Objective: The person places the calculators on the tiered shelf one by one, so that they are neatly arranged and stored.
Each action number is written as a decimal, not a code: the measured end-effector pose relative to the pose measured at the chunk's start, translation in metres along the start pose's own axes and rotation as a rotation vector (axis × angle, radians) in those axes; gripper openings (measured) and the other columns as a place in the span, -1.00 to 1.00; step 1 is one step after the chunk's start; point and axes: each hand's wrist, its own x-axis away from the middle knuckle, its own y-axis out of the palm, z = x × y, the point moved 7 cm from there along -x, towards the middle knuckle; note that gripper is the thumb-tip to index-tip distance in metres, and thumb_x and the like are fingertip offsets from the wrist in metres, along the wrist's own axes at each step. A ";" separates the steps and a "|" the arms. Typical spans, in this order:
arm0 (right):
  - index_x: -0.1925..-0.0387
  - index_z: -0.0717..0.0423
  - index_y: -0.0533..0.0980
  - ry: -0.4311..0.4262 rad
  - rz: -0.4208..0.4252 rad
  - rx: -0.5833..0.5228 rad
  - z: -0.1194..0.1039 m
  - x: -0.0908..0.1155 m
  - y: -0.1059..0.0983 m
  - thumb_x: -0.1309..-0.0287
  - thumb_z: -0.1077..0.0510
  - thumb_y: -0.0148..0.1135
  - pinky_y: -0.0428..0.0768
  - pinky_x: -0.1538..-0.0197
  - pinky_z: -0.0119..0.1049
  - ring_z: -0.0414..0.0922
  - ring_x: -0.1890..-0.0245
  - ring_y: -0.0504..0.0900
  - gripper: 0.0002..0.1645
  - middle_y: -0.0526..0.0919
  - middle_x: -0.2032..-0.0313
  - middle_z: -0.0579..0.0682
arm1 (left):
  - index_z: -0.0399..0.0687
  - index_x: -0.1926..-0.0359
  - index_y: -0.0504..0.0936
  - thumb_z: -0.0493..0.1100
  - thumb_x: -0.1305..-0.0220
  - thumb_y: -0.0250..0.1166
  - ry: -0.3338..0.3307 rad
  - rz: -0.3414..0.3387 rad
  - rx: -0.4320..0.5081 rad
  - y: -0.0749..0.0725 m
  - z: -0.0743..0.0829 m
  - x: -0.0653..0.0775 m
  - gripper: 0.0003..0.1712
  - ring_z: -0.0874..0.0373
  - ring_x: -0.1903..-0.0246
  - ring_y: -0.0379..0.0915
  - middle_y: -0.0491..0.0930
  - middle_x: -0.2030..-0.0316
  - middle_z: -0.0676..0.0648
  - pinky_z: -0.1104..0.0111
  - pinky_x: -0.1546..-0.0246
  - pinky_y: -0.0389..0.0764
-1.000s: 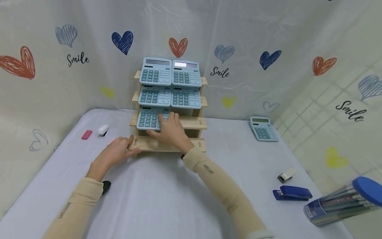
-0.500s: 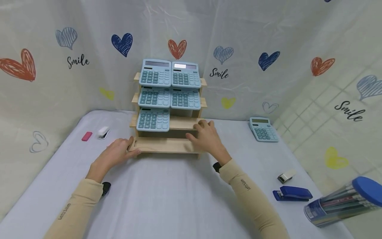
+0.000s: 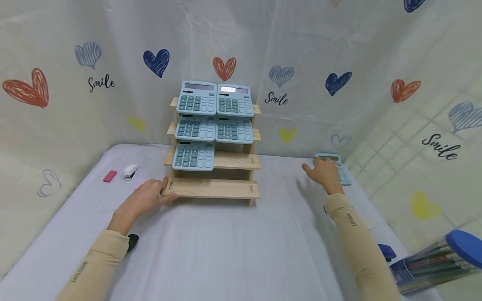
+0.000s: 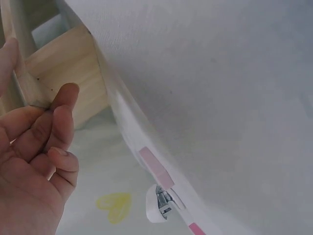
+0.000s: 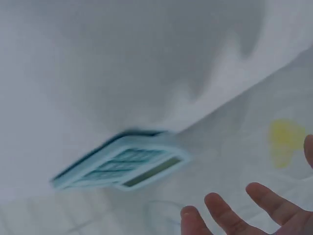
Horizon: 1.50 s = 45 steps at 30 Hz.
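Note:
My left hand [image 3: 147, 195] grips the left end of the bottom shelf of a wooden tiered rack [image 3: 211, 189]. In the left wrist view its fingers [image 4: 62, 122] bend at the rack's wooden side [image 4: 73, 68]. Light blue calculators fill the top two tiers in pairs, and one more calculator [image 3: 193, 156] lies at the left of the third tier. Far to the right, my right hand [image 3: 326, 173] hovers over a separate blue calculator [image 3: 344, 175], covering part of it. In the right wrist view, spread fingers [image 5: 225, 210] appear apart from that calculator [image 5: 122, 164].
Left of the rack lie a pink eraser [image 3: 110, 176] and a small white stapler [image 3: 131, 172]. At the right edge are a blue stapler [image 3: 386, 251], partly behind my sleeve, and a tub of pencils [image 3: 433, 263]. A curtain with printed hearts hangs behind the table.
My right hand has left the calculator on the third tier and swung right, past the rack, to the lone calculator. My left hand keeps its place on the rack.

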 end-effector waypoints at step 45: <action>-0.56 0.23 -0.23 0.216 -0.377 -0.161 0.066 -0.010 0.048 -0.12 -0.58 0.11 0.13 -0.23 0.53 0.71 -0.30 -0.04 0.40 -0.22 -0.36 0.78 | -0.44 -0.24 0.44 0.16 -0.31 0.32 0.024 0.052 0.000 -0.005 0.000 0.004 -0.21 -0.12 0.17 0.60 0.68 0.16 -0.34 0.02 0.11 0.59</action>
